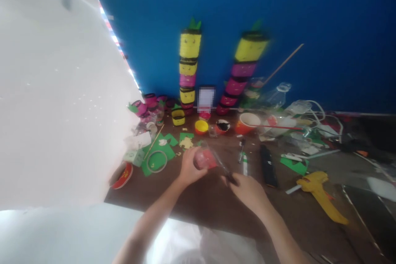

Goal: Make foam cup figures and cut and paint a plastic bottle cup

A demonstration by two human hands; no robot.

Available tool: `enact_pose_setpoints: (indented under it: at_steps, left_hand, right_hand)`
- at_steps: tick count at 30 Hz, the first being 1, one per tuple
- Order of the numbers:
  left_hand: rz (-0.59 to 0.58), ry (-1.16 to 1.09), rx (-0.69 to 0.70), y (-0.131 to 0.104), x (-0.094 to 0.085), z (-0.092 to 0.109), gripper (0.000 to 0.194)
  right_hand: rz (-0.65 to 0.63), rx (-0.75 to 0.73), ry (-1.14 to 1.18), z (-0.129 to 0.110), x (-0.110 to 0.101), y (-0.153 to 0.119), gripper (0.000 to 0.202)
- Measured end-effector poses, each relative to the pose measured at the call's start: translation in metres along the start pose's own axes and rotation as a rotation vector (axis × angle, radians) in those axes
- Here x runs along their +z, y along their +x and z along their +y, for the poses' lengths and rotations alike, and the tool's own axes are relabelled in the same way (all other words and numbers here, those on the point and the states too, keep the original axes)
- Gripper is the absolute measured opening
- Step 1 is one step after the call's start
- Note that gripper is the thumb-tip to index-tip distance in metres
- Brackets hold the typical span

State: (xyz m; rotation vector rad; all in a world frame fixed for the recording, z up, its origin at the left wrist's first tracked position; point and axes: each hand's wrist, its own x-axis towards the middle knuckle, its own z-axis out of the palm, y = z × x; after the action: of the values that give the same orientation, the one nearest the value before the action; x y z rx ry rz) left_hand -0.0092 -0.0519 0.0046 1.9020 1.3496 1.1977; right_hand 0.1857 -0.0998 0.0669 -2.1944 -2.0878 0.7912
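Near the middle of the brown table, my left hand (pixel 191 168) grips a clear plastic bottle piece (pixel 204 159) with a red label, its round end facing left. My right hand (pixel 247 191) is closed on the dark handles of scissors (pixel 227 173). Their blades point up and left, reaching the right side of the bottle piece. Motion blur hides the exact contact of blades and plastic.
Painted stacks (pixel 187 66) stand by the blue wall. Cups (pixel 247 123) line the table's back. Green sheets (pixel 157 153) lie left; a black case (pixel 268 166), marker (pixel 245 164) and yellow glue gun (pixel 320 194) lie right. Clear bottles (pixel 278 97) crowd the back right.
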Motion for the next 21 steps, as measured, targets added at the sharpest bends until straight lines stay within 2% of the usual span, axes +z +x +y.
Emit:
enact_pose_setpoints:
  at_steps: [5,16,21]
  left_hand:
    - [-0.113,-0.082,0.038,0.002,-0.005,0.005,0.062]
    - [-0.181,-0.150,-0.028,0.004,-0.010,0.003,0.065]
    - [-0.251,-0.217,-0.030,0.003,-0.012,0.002,0.069]
  right_hand:
    - [0.012,-0.010,0.024,-0.005,-0.006,-0.004,0.040]
    - [0.045,-0.018,0.027,0.009,-0.005,-0.003,0.042]
    - [-0.005,-0.030,-0.024,0.012,-0.014,-0.005,0.041]
